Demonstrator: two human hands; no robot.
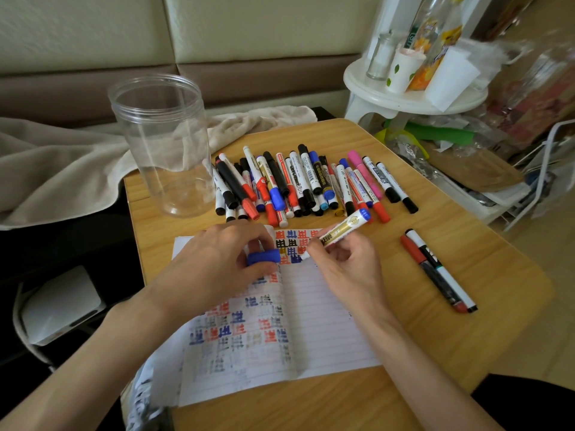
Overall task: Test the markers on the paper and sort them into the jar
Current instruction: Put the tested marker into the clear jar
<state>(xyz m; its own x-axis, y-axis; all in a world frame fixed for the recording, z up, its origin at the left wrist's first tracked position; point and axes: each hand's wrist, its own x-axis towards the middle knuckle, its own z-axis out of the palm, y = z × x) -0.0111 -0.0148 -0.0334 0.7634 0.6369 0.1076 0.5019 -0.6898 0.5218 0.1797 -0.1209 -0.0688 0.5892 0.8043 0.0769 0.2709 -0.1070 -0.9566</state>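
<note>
right hand fingers pinching a gold blue-ended marker, tip on the paper just past them, left hand fingers curled round its blue cap

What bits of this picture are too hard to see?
Head view:
- Hidden by the left hand, holding a blue cap: part of the paper.
- Covered by others: bottom markers of the pile.
- Too small: print on the marker in the right hand.
- Blurred: bottles on the stool.

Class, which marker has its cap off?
The gold-banded marker in the right hand, tip on the paper; the left hand holds its blue cap.
</note>
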